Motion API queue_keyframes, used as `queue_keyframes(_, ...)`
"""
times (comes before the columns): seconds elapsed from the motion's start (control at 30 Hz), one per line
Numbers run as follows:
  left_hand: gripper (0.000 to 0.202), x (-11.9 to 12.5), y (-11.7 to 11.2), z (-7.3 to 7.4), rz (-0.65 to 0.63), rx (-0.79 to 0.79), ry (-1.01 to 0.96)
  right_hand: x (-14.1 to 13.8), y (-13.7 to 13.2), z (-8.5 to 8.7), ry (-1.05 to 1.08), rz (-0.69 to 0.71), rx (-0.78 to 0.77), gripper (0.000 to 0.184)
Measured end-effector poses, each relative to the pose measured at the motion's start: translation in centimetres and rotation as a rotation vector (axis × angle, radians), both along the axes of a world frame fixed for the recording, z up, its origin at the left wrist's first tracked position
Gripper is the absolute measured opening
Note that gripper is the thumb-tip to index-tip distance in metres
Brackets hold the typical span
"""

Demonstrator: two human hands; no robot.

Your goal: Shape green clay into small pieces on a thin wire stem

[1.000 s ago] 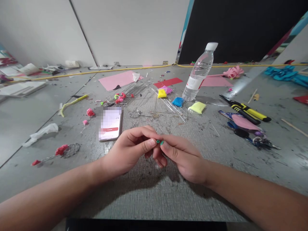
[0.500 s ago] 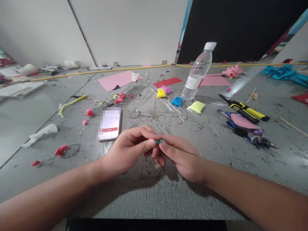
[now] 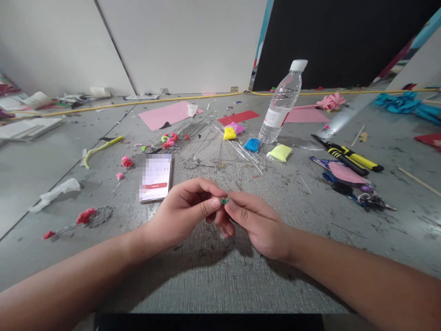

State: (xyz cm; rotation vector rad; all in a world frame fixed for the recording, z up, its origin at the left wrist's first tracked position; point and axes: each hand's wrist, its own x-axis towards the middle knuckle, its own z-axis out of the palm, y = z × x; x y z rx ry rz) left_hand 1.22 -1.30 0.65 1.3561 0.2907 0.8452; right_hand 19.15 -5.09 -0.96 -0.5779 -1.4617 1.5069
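A small green piece (image 3: 224,201), which looks like soft modelling clay, is pinched between both hands above the table. My left hand (image 3: 188,207) grips it between thumb and index finger. From the other side, my right hand (image 3: 263,225) pinches it with thumb and fingertips, its other fingers curled beneath. Most of the piece is hidden by the fingertips. Beyond the hands lies a twisted wire shape (image 3: 196,163). Left of my left hand, a phone (image 3: 160,179) lies face up with its screen lit.
A water bottle (image 3: 282,101) stands behind blue (image 3: 252,145), yellow (image 3: 230,133) and pale yellow (image 3: 279,152) packets. Pliers (image 3: 347,154) and keys (image 3: 372,200) lie to the right. A wire ornament with red pieces (image 3: 86,216) lies left. Thin wires (image 3: 246,154) are scattered centrally.
The hands keep their pinch on the green piece, which seems slightly turned between the fingertips. The whole view has shifted a little; nothing on the table has visibly moved.
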Motion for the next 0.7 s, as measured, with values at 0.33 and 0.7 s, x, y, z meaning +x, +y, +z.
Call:
queue_keyframes(0.33, 0.010, -0.14, 0.10, 0.16, -0.010, 0.034, -0.029, -0.15, 0.12, -0.05, 0.009, -0.020, -0.020, 0.039)
queue_keyframes(0.7, 0.014, -0.04, -0.14, 0.33, 0.037, 0.006, -0.033, -0.22, 0.14, -0.10, -0.013, -0.031, 0.005, 0.043)
